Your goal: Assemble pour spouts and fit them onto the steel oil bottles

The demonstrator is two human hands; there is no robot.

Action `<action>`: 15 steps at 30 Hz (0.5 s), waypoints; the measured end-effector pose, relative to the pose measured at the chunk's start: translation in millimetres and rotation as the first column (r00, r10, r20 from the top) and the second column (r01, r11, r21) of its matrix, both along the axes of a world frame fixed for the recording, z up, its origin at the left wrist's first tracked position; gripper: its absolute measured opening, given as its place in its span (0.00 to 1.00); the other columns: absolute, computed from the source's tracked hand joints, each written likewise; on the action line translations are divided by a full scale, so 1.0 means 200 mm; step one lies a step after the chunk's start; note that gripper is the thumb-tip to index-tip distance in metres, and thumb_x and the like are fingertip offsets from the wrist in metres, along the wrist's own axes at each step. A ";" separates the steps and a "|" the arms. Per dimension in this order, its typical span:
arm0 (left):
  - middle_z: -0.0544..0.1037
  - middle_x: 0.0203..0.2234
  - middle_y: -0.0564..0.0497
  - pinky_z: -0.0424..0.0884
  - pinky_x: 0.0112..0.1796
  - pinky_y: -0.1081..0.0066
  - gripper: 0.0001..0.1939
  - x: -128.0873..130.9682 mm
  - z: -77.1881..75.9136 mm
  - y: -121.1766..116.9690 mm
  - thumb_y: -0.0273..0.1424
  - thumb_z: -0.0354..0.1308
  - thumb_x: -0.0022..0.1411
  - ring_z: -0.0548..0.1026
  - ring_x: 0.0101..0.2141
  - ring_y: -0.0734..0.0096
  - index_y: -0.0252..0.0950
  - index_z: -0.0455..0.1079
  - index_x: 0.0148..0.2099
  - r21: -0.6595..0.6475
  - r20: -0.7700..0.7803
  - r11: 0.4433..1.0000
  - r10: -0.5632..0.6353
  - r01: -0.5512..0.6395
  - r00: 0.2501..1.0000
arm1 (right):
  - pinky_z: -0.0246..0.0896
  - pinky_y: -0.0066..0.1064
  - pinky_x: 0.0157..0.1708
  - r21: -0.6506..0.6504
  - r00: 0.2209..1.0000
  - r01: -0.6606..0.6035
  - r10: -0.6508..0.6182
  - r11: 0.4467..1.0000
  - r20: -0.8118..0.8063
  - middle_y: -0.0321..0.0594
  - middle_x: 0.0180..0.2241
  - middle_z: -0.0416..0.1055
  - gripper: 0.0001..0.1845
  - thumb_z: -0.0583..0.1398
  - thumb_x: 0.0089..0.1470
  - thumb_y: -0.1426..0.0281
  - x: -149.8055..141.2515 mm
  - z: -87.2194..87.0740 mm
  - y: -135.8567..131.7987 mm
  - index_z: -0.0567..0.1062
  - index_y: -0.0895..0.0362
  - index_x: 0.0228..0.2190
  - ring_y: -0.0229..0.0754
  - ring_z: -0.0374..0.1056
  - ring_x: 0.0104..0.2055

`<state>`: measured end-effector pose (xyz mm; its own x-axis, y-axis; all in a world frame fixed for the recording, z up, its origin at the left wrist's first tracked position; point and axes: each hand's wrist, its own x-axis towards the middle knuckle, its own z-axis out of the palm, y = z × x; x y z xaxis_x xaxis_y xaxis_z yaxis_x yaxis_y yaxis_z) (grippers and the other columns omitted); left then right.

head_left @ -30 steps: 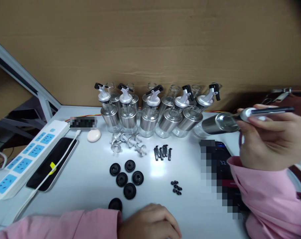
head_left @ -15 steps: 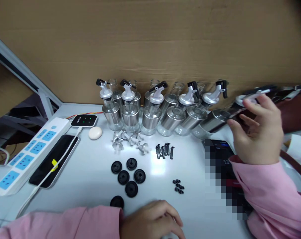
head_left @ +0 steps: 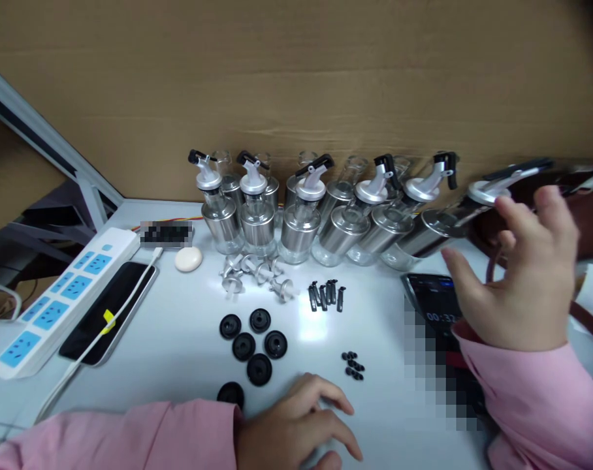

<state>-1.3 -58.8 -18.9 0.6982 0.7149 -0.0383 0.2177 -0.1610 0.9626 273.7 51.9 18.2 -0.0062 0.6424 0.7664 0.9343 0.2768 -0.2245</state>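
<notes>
My right hand (head_left: 529,287) is open at the right, thumb and fingers apart, just in front of the rightmost oil bottle (head_left: 433,228) with its silver pourer (head_left: 487,191) and black lever. Whether a fingertip still touches that pourer I cannot tell. Low in the middle, my left hand (head_left: 294,427) hovers or rests on the table with bent, parted fingers and nothing visible in them. Black round caps (head_left: 258,369) lie beyond it. Tiny black plugs (head_left: 354,367) and short black levers (head_left: 323,297) sit farther right, and silver pourer parts (head_left: 260,273) lie before the bottles.
Several bottles with pourers (head_left: 299,228) stand in a row, with topless bottles (head_left: 340,189) behind against cardboard (head_left: 296,78). On the left are a power strip (head_left: 56,307), a phone (head_left: 110,320), a cable and a white oval object (head_left: 188,259). Another phone (head_left: 431,294) lies right, near a brown bag (head_left: 522,222).
My right hand has let go of the rightmost bottle's pourer and drawn back right and down, its fingers spreading. My left hand has risen slightly in view, with its fingers more spread.
</notes>
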 end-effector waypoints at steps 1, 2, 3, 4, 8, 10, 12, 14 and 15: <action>0.70 0.44 0.48 0.68 0.42 0.73 0.10 0.00 0.00 0.01 0.27 0.49 0.58 0.69 0.36 0.72 0.38 0.71 0.39 0.022 0.023 1.000 0.002 -0.003 1.000 | 0.60 0.54 0.51 0.043 0.999 -0.034 0.033 0.998 0.033 0.60 0.61 0.51 0.35 0.63 0.47 0.69 -0.04 0.02 -0.02 0.62 0.56 0.57 0.63 0.55 0.60; 0.70 0.42 0.48 0.68 0.42 0.73 0.10 0.00 0.00 0.02 0.26 0.49 0.57 0.70 0.38 0.71 0.37 0.71 0.38 0.044 0.048 0.999 -0.015 0.013 0.999 | 0.59 0.54 0.52 0.053 0.998 -0.057 0.055 0.997 0.038 0.59 0.61 0.52 0.32 0.62 0.48 0.71 -0.08 0.04 -0.04 0.64 0.56 0.55 0.62 0.57 0.59; 0.71 0.41 0.47 0.68 0.42 0.73 0.10 -0.01 0.00 0.04 0.26 0.49 0.57 0.71 0.39 0.70 0.37 0.71 0.38 0.061 0.067 0.997 -0.054 0.050 0.996 | 0.57 0.54 0.54 0.021 0.996 -0.075 0.074 0.997 0.051 0.57 0.59 0.55 0.28 0.61 0.49 0.73 -0.12 0.05 -0.07 0.66 0.56 0.53 0.60 0.59 0.58; 0.72 0.40 0.48 0.68 0.42 0.74 0.11 -0.01 0.00 0.06 0.26 0.49 0.57 0.71 0.39 0.71 0.37 0.71 0.39 0.057 0.065 0.993 -0.108 0.104 0.992 | 0.56 0.52 0.54 -0.011 0.994 -0.096 0.097 0.995 0.048 0.55 0.56 0.60 0.23 0.60 0.51 0.74 -0.16 0.06 -0.09 0.68 0.55 0.50 0.58 0.60 0.57; 0.73 0.33 0.50 0.68 0.32 0.81 0.08 -0.04 0.01 0.16 0.25 0.50 0.56 0.72 0.30 0.77 0.35 0.70 0.37 -0.002 0.077 0.895 -0.445 0.446 0.892 | 0.62 0.48 0.50 -0.236 0.915 -0.383 0.402 0.893 0.037 0.49 0.46 0.69 0.13 0.57 0.54 0.75 -0.32 0.05 -0.17 0.70 0.55 0.43 0.51 0.65 0.51; 0.72 0.27 0.53 0.67 0.27 0.82 0.04 -0.05 0.02 0.20 0.23 0.52 0.52 0.71 0.25 0.78 0.34 0.67 0.32 0.000 0.118 0.840 -0.538 0.542 0.834 | 0.64 0.45 0.48 -0.353 0.847 -0.501 0.531 0.790 -0.014 0.48 0.44 0.70 0.11 0.56 0.55 0.75 -0.39 0.04 -0.21 0.71 0.55 0.41 0.49 0.65 0.50; 0.68 0.22 0.56 0.65 0.24 0.83 0.05 -0.05 0.02 0.22 0.20 0.54 0.48 0.68 0.22 0.80 0.35 0.64 0.27 0.018 0.139 0.816 -0.574 0.577 0.807 | 0.67 0.43 0.44 -0.448 0.778 -0.580 0.626 0.680 -0.057 0.48 0.43 0.71 0.10 0.54 0.56 0.75 -0.45 0.03 -0.24 0.72 0.56 0.40 0.49 0.66 0.49; 0.65 0.18 0.58 0.61 0.21 0.83 0.09 -0.05 0.01 0.20 0.18 0.54 0.50 0.65 0.19 0.82 0.35 0.60 0.24 0.079 0.086 0.823 -0.567 0.562 0.819 | 0.68 0.44 0.44 -0.504 0.730 -0.614 0.679 0.608 -0.070 0.49 0.43 0.72 0.11 0.53 0.57 0.75 -0.49 0.01 -0.27 0.73 0.57 0.40 0.49 0.66 0.48; 0.64 0.17 0.59 0.59 0.20 0.82 0.11 -0.04 -0.01 0.17 0.18 0.54 0.51 0.64 0.19 0.83 0.35 0.59 0.23 0.138 0.032 0.831 -0.547 0.539 0.836 | 0.68 0.45 0.44 -0.522 0.724 -0.610 0.687 0.596 -0.060 0.50 0.43 0.72 0.12 0.52 0.57 0.76 -0.51 0.00 -0.27 0.73 0.58 0.40 0.50 0.66 0.49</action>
<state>-9.8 -25.4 -21.0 0.9729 0.2156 0.0831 -0.0032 -0.3470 0.9379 171.8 -2.6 18.1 -0.6435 0.6969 0.3166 0.5802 0.7139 -0.3920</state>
